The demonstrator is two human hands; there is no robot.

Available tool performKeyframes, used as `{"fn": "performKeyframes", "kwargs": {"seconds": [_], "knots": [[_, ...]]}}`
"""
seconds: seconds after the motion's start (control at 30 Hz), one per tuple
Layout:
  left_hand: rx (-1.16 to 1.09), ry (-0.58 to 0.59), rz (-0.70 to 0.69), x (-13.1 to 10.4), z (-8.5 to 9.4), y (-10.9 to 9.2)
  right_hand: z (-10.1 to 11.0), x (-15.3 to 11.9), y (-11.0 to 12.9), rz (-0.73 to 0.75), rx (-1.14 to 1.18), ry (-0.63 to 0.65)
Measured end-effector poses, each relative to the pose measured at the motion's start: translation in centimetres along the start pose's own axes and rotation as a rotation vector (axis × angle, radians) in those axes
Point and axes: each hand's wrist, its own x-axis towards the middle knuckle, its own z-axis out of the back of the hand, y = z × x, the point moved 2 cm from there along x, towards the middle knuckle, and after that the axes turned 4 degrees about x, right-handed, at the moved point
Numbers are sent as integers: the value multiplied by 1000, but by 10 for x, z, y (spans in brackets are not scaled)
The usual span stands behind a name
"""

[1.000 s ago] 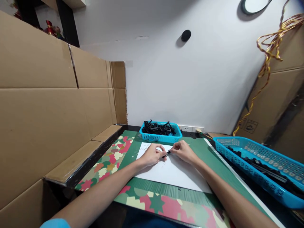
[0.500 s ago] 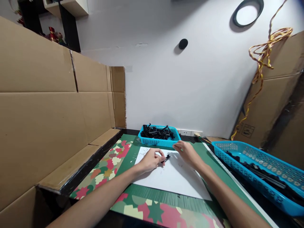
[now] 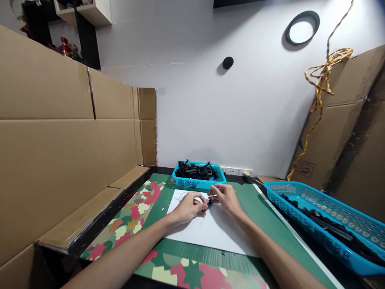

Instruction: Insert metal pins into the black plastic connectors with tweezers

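My left hand (image 3: pixel 190 207) is closed in a pinch on a small black part (image 3: pixel 209 203), above a white paper sheet (image 3: pixel 222 233). Close on its right, my right hand (image 3: pixel 225 196) has its fingers closed round a thin tool (image 3: pixel 213 192), whose lower end is at the black part. Whether tool and part touch is too small to tell. Small dark bits (image 3: pixel 180 195) lie at the sheet's upper left corner.
Behind the sheet stands a blue basket (image 3: pixel 195 183) heaped with black parts. A longer blue basket (image 3: pixel 315 218) with black strips is at the right. Cardboard walls (image 3: pixel 54 160) rise on the left, and a twisted cable (image 3: pixel 319 96) hangs at the right.
My right hand has come down and left to the black part, and the thin tool now shows in it. The whole view has shifted slightly.
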Motion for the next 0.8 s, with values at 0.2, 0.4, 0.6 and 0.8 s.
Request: {"fn": "performKeyframes", "kwargs": {"seconds": [0.2,0.4,0.6,0.8], "knots": [[-6,0,-15,-1,-1,1,-6,-3,0,101,-142,-3],[1,4,-42,-1,-2,1,-7,-3,4,137,-196,8],[30,-6,-38,-3,-3,-1,-8,-8,6,218,-259,-33],[38,-7,-21,-3,-3,-2,-11,-13,12,267,-320,-60]]}}
